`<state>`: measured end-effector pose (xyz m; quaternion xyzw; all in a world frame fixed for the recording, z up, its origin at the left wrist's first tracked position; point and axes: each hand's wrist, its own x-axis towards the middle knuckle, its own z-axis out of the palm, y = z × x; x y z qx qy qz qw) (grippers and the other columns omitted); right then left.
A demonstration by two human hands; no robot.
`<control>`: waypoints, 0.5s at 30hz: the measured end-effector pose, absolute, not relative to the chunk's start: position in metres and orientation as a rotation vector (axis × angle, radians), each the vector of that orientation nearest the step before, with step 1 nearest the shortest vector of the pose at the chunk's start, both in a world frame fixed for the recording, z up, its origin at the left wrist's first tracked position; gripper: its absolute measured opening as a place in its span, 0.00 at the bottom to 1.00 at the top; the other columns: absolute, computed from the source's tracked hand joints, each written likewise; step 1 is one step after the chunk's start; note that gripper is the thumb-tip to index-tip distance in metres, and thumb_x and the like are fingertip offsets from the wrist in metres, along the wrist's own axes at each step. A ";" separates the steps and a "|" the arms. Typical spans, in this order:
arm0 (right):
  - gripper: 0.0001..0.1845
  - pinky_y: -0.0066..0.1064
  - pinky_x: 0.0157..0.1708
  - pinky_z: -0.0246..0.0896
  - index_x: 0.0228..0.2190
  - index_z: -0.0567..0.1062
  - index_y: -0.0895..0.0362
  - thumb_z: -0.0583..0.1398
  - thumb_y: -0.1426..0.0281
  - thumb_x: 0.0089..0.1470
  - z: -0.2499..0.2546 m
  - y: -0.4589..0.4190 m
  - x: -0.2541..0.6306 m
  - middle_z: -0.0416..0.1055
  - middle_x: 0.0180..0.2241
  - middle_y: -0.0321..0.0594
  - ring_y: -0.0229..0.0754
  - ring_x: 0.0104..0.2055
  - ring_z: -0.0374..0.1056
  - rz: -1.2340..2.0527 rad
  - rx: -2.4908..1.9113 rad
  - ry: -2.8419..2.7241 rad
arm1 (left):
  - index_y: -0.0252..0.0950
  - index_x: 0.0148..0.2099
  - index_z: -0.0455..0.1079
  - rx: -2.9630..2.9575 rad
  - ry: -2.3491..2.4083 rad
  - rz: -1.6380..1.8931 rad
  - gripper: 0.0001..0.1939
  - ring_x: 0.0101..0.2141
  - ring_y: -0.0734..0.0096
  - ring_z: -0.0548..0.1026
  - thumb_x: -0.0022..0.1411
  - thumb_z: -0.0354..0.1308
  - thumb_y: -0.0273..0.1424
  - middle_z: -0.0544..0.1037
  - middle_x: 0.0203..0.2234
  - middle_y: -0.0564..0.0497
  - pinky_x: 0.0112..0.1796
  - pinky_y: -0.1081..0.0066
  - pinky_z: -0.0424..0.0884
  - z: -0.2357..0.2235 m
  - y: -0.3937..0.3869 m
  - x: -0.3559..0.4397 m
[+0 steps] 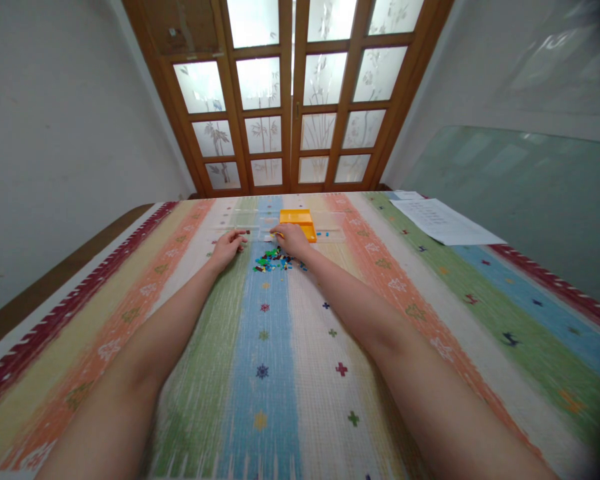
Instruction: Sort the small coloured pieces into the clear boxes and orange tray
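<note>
My left hand (225, 250) rests at the far part of the table with its thumb and fingers apart. Right at its fingertips is a small dark brown piece (248, 232); whether they touch, I cannot tell. My right hand (293, 240) is bent, fingertips drawn together beside the yellow-orange box (297, 216). Something small, perhaps yellow, shows at those fingertips, too small to name. Between and below the hands lies a loose pile of tiny green, blue, brown and yellow pieces (270, 260), partly covered by my right hand.
Clear plastic trays (336, 223) flank the orange box, with several small blue pieces (323, 234) to its right. Printed paper sheets (445, 220) lie at the right edge. A striped cloth (263, 333) covers the table; wooden glazed doors (293, 113) stand behind it.
</note>
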<state>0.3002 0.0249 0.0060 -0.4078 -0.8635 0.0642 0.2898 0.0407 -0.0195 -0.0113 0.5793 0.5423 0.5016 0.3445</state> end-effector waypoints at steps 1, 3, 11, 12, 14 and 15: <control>0.16 0.39 0.57 0.62 0.48 0.83 0.54 0.58 0.74 0.65 0.008 0.025 0.301 0.80 0.50 0.44 0.48 0.54 0.73 0.174 -1.089 -2.303 | 0.37 0.51 0.77 1.549 1.415 1.288 0.17 0.26 0.72 0.72 0.60 0.60 0.34 0.82 0.37 0.49 0.33 0.71 0.71 -0.013 -0.019 0.040; 0.15 0.39 0.56 0.63 0.47 0.84 0.54 0.59 0.73 0.65 0.012 0.025 0.302 0.81 0.49 0.45 0.48 0.52 0.73 0.176 -1.085 -2.303 | 0.39 0.49 0.79 1.653 1.440 1.250 0.15 0.29 0.68 0.75 0.61 0.60 0.34 0.82 0.36 0.49 0.36 0.69 0.72 -0.015 -0.020 0.040; 0.11 0.33 0.44 0.61 0.41 0.85 0.55 0.61 0.71 0.63 0.043 0.015 0.305 0.82 0.41 0.43 0.46 0.43 0.74 0.247 -0.944 -2.450 | 0.41 0.44 0.82 2.190 1.463 1.040 0.11 0.41 0.57 0.77 0.62 0.60 0.32 0.83 0.40 0.46 0.48 0.59 0.71 -0.013 -0.035 0.052; 0.10 0.32 0.43 0.61 0.40 0.85 0.55 0.62 0.71 0.62 0.046 0.011 0.307 0.82 0.40 0.43 0.45 0.42 0.73 0.247 -0.921 -2.493 | 0.41 0.44 0.82 2.214 1.463 1.029 0.11 0.40 0.58 0.77 0.62 0.60 0.32 0.83 0.40 0.46 0.48 0.59 0.71 -0.012 -0.036 0.053; 0.09 0.32 0.41 0.59 0.38 0.85 0.55 0.62 0.72 0.61 0.050 0.000 0.313 0.81 0.37 0.43 0.45 0.40 0.72 0.244 -0.872 -2.584 | 0.40 0.44 0.82 2.236 1.465 1.010 0.11 0.37 0.59 0.75 0.62 0.61 0.33 0.82 0.38 0.46 0.45 0.60 0.71 -0.010 -0.038 0.055; 0.09 0.32 0.40 0.58 0.37 0.84 0.55 0.62 0.72 0.61 0.051 -0.006 0.317 0.81 0.36 0.42 0.44 0.39 0.72 0.251 -0.839 -2.623 | 0.40 0.44 0.82 2.245 1.464 1.004 0.11 0.36 0.60 0.75 0.62 0.61 0.33 0.82 0.37 0.46 0.44 0.61 0.71 -0.009 -0.039 0.056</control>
